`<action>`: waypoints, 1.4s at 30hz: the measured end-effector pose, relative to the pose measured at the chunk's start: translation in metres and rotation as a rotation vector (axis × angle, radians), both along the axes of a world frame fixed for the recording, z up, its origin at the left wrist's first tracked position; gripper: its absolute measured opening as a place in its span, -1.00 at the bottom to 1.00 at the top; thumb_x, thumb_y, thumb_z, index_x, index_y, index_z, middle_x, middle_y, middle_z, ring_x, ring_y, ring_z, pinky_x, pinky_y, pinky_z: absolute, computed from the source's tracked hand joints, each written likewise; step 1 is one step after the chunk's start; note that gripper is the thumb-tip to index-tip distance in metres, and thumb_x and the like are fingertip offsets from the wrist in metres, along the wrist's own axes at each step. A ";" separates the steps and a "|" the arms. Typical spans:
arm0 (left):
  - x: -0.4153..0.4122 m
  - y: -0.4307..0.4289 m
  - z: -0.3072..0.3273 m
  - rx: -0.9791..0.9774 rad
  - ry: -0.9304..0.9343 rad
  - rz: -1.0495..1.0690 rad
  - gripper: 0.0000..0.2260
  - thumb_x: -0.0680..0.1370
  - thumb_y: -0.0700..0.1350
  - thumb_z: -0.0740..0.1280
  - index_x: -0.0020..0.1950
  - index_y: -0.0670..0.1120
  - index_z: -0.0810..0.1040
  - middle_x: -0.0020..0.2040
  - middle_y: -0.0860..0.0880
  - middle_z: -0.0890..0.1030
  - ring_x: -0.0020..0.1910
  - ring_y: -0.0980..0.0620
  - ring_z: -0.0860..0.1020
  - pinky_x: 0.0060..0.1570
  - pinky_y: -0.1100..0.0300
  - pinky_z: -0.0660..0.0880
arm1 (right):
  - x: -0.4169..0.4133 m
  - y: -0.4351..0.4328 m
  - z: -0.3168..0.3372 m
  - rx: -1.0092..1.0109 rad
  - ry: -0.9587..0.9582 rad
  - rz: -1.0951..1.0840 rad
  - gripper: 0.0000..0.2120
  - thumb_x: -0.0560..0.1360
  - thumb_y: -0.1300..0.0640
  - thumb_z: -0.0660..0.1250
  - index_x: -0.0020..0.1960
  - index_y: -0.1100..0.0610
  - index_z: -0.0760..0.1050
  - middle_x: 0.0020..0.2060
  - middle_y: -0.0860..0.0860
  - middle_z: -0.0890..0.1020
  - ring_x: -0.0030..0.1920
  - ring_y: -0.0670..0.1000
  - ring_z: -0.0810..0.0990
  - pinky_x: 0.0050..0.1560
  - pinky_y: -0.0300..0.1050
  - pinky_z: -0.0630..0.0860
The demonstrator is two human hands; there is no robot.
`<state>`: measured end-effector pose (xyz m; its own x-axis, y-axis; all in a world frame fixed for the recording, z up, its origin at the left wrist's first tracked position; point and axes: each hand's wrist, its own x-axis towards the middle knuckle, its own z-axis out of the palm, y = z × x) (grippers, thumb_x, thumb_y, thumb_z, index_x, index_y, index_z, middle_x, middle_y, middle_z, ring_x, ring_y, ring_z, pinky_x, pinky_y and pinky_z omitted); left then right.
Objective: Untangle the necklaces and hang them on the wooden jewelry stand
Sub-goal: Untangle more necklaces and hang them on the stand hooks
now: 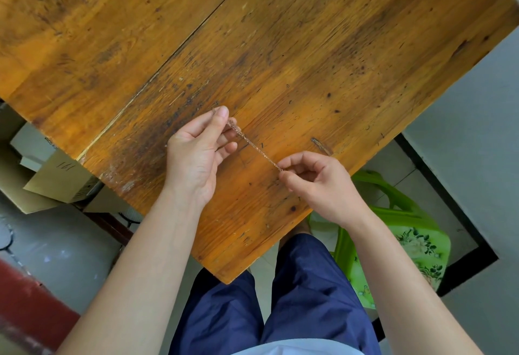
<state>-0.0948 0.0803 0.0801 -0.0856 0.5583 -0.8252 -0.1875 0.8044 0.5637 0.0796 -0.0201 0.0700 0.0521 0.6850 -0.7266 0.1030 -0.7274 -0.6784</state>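
As left hand [193,158] and right hand [320,186] pinch necklace [258,152], stool [398,231] stands near.

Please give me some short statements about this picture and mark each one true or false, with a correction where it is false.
1. The left hand and the right hand both pinch the chain. True.
2. The chain lies in a heap on the table. False: it runs stretched between the two hands.
3. A wooden jewelry stand is on the table. False: no stand is in view.
4. A green stool is on the floor at the person's right. True.
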 end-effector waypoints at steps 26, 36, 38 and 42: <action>-0.040 -0.021 -0.021 0.337 0.669 -0.491 -0.84 0.50 -0.15 0.47 0.08 -0.05 0.68 -0.12 0.05 0.66 -0.21 0.14 0.60 -0.17 0.42 0.53 | -0.025 0.002 -0.018 0.520 -0.633 0.468 -0.82 0.58 -0.02 0.33 0.10 -0.03 0.64 -0.19 -0.05 0.51 -0.31 -0.04 0.53 -0.41 -0.08 0.53; -0.039 -0.019 -0.019 0.360 0.625 -0.462 -0.81 0.50 -0.18 0.46 0.10 -0.06 0.65 -0.11 0.07 0.67 -0.18 0.18 0.62 -0.12 0.37 0.55 | -0.049 0.047 -0.030 0.631 -0.774 0.465 -0.87 0.56 0.07 0.39 -0.01 0.10 0.68 -0.21 0.05 0.52 -0.31 0.08 0.54 -0.50 -0.11 0.45; -0.040 -0.018 -0.018 0.361 0.608 -0.443 -0.81 0.50 -0.18 0.46 0.11 -0.07 0.64 -0.10 0.07 0.67 -0.14 0.16 0.63 -0.09 0.34 0.56 | -0.053 0.049 -0.029 0.581 -0.839 0.557 -0.85 0.60 0.09 0.35 -0.05 0.15 0.61 -0.19 0.06 0.48 -0.30 0.08 0.50 -0.54 -0.14 0.36; -0.039 -0.016 -0.015 0.364 0.566 -0.421 -0.79 0.51 -0.19 0.46 0.13 -0.06 0.63 -0.09 0.06 0.68 -0.11 0.14 0.65 -0.04 0.27 0.59 | -0.053 0.047 -0.025 0.473 -0.640 0.472 -0.84 0.67 0.08 0.17 0.03 0.13 0.48 -0.07 0.03 0.44 -0.20 0.02 0.44 -0.34 -0.04 0.41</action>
